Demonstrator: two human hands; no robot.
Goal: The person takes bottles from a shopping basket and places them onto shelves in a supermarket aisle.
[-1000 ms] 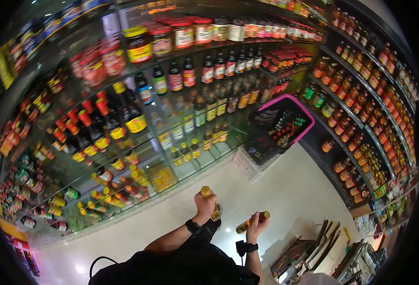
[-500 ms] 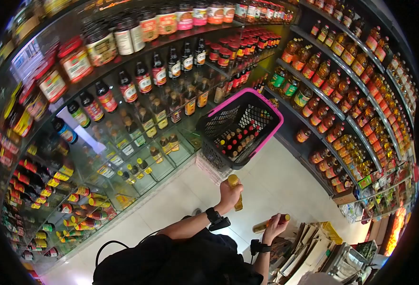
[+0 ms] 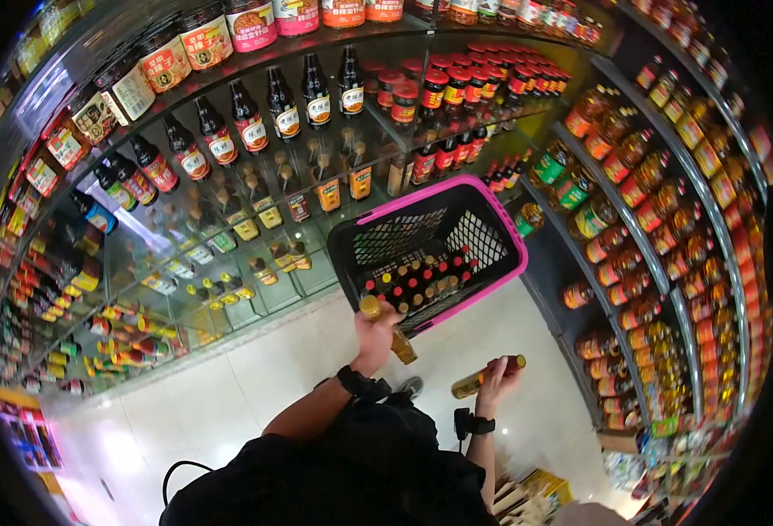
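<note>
My left hand (image 3: 375, 337) is closed around a small bottle (image 3: 404, 349) of amber liquid with a gold cap, held tilted at the near left edge of the basket. In my right hand (image 3: 495, 383) is a second bottle (image 3: 468, 386), lying nearly level, with a dark reddish cap and a label. It is below and to the right of the basket, over the floor. The black mesh shopping basket (image 3: 516, 230) has a pink rim. Inside it stand several capped bottles (image 3: 428, 279), with red, gold and yellow tops.
Glass shelves (image 3: 316, 279) with sauce bottles and jars curve along the left and back. On the right, dark shelves (image 3: 636, 215) hold rows of oil bottles. Flattened cardboard (image 3: 513, 501) lies at the lower right on the tiled floor (image 3: 255, 390).
The view has shifted closer to the basket and back shelves. My left hand and its bottle have moved up and left to the basket's edge. My right hand still holds its bottle.
</note>
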